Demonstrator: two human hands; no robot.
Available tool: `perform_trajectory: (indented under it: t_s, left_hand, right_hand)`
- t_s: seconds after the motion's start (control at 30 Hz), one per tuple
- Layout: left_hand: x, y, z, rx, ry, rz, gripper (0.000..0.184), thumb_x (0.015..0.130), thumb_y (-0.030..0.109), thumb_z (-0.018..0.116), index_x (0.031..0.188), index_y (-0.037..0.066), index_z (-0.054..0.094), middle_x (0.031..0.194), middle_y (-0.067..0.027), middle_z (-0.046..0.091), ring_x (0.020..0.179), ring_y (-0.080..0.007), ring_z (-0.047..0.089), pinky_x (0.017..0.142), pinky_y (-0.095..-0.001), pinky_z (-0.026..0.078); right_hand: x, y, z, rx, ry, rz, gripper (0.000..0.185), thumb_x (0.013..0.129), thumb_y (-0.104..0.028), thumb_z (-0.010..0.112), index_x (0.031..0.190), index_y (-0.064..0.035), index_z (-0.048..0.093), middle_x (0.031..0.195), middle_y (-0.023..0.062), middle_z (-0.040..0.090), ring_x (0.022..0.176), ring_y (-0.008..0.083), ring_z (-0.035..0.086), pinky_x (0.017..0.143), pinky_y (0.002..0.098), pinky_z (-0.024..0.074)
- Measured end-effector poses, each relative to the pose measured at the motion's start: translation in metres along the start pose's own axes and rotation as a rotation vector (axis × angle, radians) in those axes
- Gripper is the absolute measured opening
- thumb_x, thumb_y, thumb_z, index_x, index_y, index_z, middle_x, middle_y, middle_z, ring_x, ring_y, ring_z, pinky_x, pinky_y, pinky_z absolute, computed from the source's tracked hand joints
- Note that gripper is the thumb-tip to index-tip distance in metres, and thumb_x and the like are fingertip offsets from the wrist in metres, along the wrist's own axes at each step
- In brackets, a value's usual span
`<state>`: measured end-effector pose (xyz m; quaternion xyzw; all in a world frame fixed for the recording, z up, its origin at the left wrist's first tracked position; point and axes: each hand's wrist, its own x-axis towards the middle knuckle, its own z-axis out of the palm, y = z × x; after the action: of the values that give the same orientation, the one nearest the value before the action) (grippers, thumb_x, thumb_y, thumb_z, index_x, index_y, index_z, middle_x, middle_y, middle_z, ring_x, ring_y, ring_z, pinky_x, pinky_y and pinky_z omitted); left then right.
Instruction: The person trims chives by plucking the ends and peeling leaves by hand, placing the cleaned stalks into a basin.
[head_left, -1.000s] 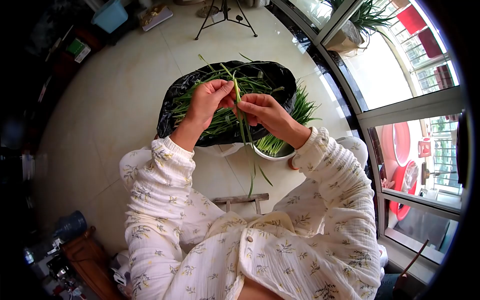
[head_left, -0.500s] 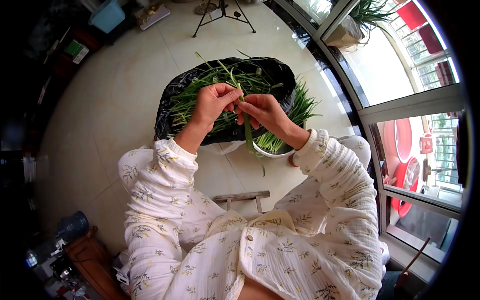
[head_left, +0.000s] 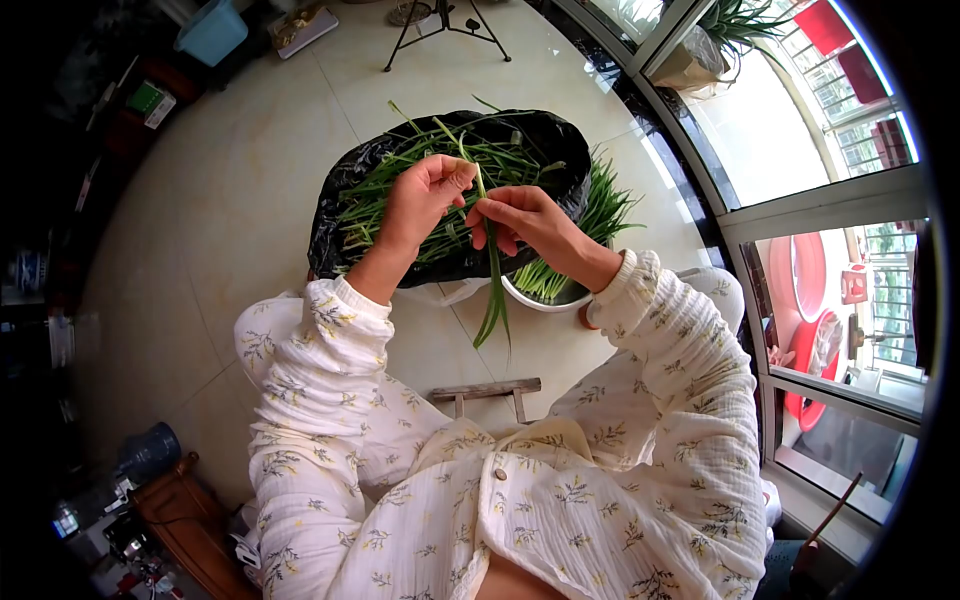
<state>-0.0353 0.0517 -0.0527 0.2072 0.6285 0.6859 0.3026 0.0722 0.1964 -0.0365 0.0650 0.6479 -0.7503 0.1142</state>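
A garlic chive (head_left: pixel 494 290) is pinched in my right hand (head_left: pixel 522 217), its long green leaves dangling below the fingers and its pale stem end pointing up. The thumb and fingers of my left hand (head_left: pixel 424 200) are closed at that pale end, against the stem. Both hands are over a black plastic bag (head_left: pixel 330 205), spread wide and full of loose garlic chives (head_left: pixel 400 165). To the right of the bag, a white basin (head_left: pixel 545 305) holds a bundle of chives (head_left: pixel 605 205) lying together, partly covered by the bag and my right wrist.
A small wooden stool (head_left: pixel 485 391) stands between my legs. Further off on the tiled floor are a black metal stand (head_left: pixel 445 32) and a blue bin (head_left: pixel 212 30). Glass sliding doors (head_left: pixel 735 220) run along the right, with red basins (head_left: pixel 815 350) behind them.
The chive's leaves hang lower and look fuller beneath my right hand. My left hand has shifted slightly up, and more of the pale stem end shows between the hands.
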Motion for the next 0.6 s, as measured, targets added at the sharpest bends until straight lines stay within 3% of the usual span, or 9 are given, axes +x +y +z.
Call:
perform_trajectory:
  t_s: [0.17, 0.2, 0.3, 0.43, 0.47, 0.6]
  left_hand:
    - [0.001, -0.007, -0.007, -0.077, -0.05, -0.062, 0.018, 0.09, 0.022, 0.062, 0.093, 0.004, 0.062, 0.082, -0.0007, 0.064, 0.066, -0.0069, 0.057, 0.06, -0.0192, 0.046]
    - [0.003, -0.005, -0.012, -0.149, -0.048, -0.156, 0.026, 0.095, 0.029, 0.054, 0.099, 0.005, 0.062, 0.085, 0.0005, 0.062, 0.072, -0.006, 0.057, 0.066, -0.0188, 0.045]
    - [0.002, 0.005, -0.014, -0.251, -0.073, -0.169, 0.034, 0.098, 0.035, 0.046, 0.102, 0.004, 0.061, 0.088, -0.001, 0.064, 0.075, -0.0063, 0.058, 0.07, -0.0198, 0.046]
    - [-0.012, 0.01, 0.009, -0.361, -0.423, -0.417, 0.048, 0.099, 0.041, 0.038, 0.115, 0.0, 0.056, 0.106, -0.0115, 0.064, 0.096, -0.0194, 0.062, 0.087, -0.0322, 0.048]
    - [-0.017, 0.009, 0.012, -0.368, -0.52, -0.467, 0.055, 0.1, 0.044, 0.033, 0.122, -0.002, 0.051, 0.115, -0.0172, 0.06, 0.107, -0.0264, 0.059, 0.095, -0.0371, 0.045]
    - [-0.031, 0.006, 0.021, -0.515, -0.632, -0.606, 0.054, 0.1, 0.041, 0.03, 0.122, -0.004, 0.049, 0.116, -0.0199, 0.06, 0.109, -0.0298, 0.058, 0.097, -0.0388, 0.044]
  right_hand:
    - [0.001, 0.001, 0.002, 0.084, -0.076, 0.039, 0.029, 0.098, -0.024, 0.047, 0.094, -0.0009, 0.063, 0.073, 0.0029, 0.064, 0.053, 0.004, 0.047, 0.05, 0.0177, 0.0383]
    - [0.0, -0.003, 0.001, 0.104, -0.094, 0.039, 0.029, 0.098, -0.025, 0.047, 0.094, -0.0007, 0.063, 0.074, 0.0031, 0.064, 0.053, 0.0041, 0.048, 0.049, 0.0174, 0.0383]
    - [0.0, -0.016, -0.003, 0.189, -0.058, 0.006, 0.028, 0.098, -0.024, 0.046, 0.094, -0.0007, 0.062, 0.074, 0.0031, 0.063, 0.054, 0.005, 0.049, 0.05, 0.0171, 0.0395]
    - [0.004, -0.025, -0.028, 0.335, 0.035, -0.086, 0.028, 0.098, -0.024, 0.046, 0.098, -0.0009, 0.062, 0.077, 0.0037, 0.064, 0.056, 0.0068, 0.051, 0.052, 0.019, 0.0414]
    - [0.007, -0.025, -0.037, 0.313, 0.054, -0.13, 0.028, 0.098, -0.024, 0.046, 0.098, -0.0009, 0.061, 0.078, 0.004, 0.064, 0.057, 0.0064, 0.05, 0.053, 0.0187, 0.0408]
    - [0.011, -0.032, -0.07, 0.291, 0.138, -0.234, 0.028, 0.098, -0.025, 0.046, 0.101, -0.001, 0.061, 0.082, 0.0044, 0.065, 0.06, 0.0055, 0.049, 0.055, 0.0179, 0.0399]
